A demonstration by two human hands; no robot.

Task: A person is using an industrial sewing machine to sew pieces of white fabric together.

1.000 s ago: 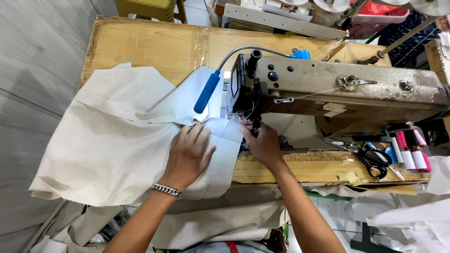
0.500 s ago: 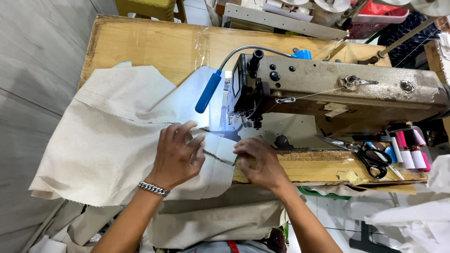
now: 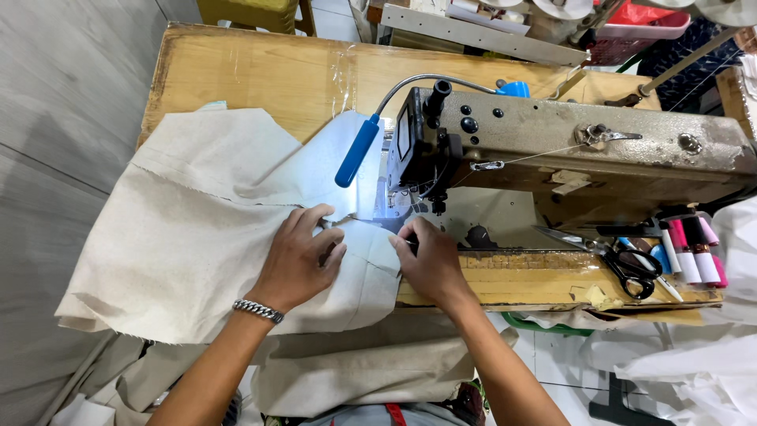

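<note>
A large piece of beige cloth (image 3: 197,229) lies spread over the left half of a wooden sewing table (image 3: 260,71). My left hand (image 3: 300,256), with a metal chain bracelet on the wrist, presses on the cloth and pinches a fold near the needle. Just in front of the needle area, my right hand (image 3: 430,260) grips the cloth's edge with curled fingers. The old beige sewing machine (image 3: 568,158) stands right behind both hands. Its blue-handled lamp (image 3: 356,151) lights the cloth under the needle.
Black scissors (image 3: 631,264) and several thread spools (image 3: 690,252) lie at the table's right front edge. More beige cloth (image 3: 371,367) hangs over my lap. White fabric (image 3: 694,363) is piled at the lower right. A grey floor (image 3: 55,118) lies to the left.
Both hands drew back from the needle and then moved in again toward it. The left hand went from flat on the cloth to pinching a fold; the cloth's edge shifted slightly.
</note>
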